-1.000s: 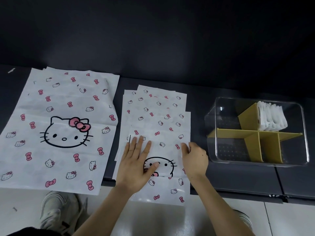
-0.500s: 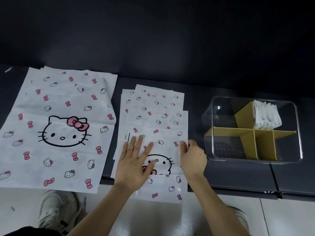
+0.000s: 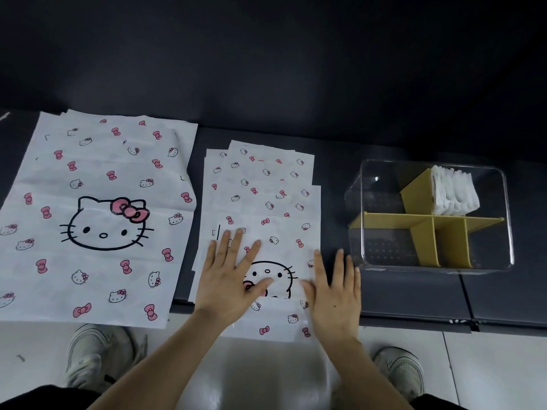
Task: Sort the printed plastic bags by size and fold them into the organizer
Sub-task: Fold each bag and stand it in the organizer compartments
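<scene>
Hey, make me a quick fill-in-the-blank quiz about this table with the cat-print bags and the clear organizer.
1. The organizer has dividers coloured ____.
2. The larger bags lie to the ____ of the smaller bags.
3. The left hand lies flat on the ____ bags, with the right hand at their right edge.
4. Only ____ compartment of the organizer holds folded bags.

Missing words: yellow; left; smaller; one.

Our left grip [image 3: 228, 282] covers part of the cat face on the top small bag [image 3: 281, 232]; the large bags [image 3: 103, 170] run off-frame left.
</scene>
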The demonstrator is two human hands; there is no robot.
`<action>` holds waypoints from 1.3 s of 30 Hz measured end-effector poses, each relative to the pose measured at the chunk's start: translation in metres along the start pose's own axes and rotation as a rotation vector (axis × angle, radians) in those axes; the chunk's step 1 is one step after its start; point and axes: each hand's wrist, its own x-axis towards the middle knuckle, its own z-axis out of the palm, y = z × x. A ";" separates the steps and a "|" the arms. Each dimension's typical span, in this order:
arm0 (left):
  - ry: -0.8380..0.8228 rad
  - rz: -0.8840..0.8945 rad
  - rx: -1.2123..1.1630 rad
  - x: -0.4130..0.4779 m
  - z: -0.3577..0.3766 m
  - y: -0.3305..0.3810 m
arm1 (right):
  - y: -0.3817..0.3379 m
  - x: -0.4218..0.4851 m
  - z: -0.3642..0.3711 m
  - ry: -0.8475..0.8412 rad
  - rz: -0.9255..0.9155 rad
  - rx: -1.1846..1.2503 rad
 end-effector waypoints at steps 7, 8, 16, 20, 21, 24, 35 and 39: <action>-0.029 0.027 0.047 0.002 -0.001 -0.001 | -0.017 0.076 -0.031 -0.030 -0.240 0.111; -0.040 0.040 0.054 0.003 -0.003 -0.002 | -0.018 0.091 -0.036 -0.163 -0.247 0.112; -0.093 0.275 0.171 0.023 -0.016 -0.022 | -0.010 0.110 -0.063 -0.521 -0.056 0.163; 0.035 0.352 0.031 0.027 -0.030 -0.022 | 0.000 0.079 -0.072 -0.555 0.258 0.748; 0.095 0.362 -0.062 0.022 -0.035 -0.018 | 0.001 0.070 -0.073 -0.572 0.359 0.889; 0.145 0.397 -0.296 -0.005 -0.039 -0.005 | 0.001 0.048 -0.075 -0.648 0.608 1.120; 0.006 0.109 -0.585 -0.028 -0.030 -0.007 | -0.010 0.014 -0.074 -0.491 0.705 1.241; -0.080 -0.085 -0.626 -0.026 -0.035 -0.005 | -0.001 0.015 -0.089 -0.361 0.234 1.268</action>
